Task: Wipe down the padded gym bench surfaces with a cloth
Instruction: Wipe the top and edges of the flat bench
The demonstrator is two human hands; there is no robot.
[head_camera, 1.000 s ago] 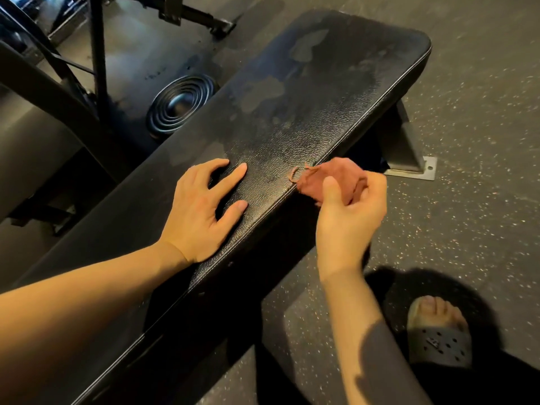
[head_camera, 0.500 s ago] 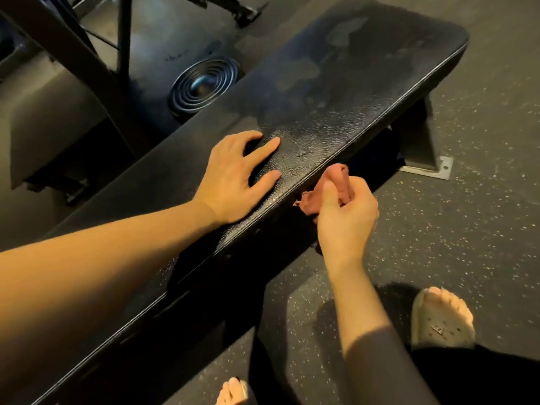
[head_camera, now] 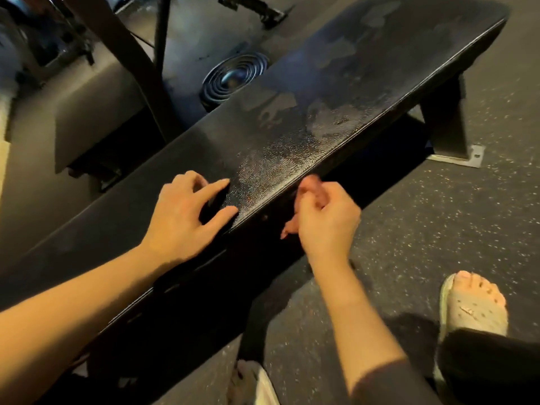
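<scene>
2 hands: left hand (head_camera: 184, 211) spread flat on 1 bench (head_camera: 336, 92); right hand (head_camera: 327, 220) grips 1 cloth (head_camera: 288, 228).

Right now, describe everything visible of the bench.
The bench is a long black pad with a pebbled, vinyl-like cover, rounded far corners and a piped seam along its near edge. It runs diagonally from lower left to upper right. Dull smudged patches mark its far half; the middle shines. A metal leg holds up the far end. The left hand rests on top, fingers spread. The right hand holds a reddish cloth at its near side, below the seam.
</scene>
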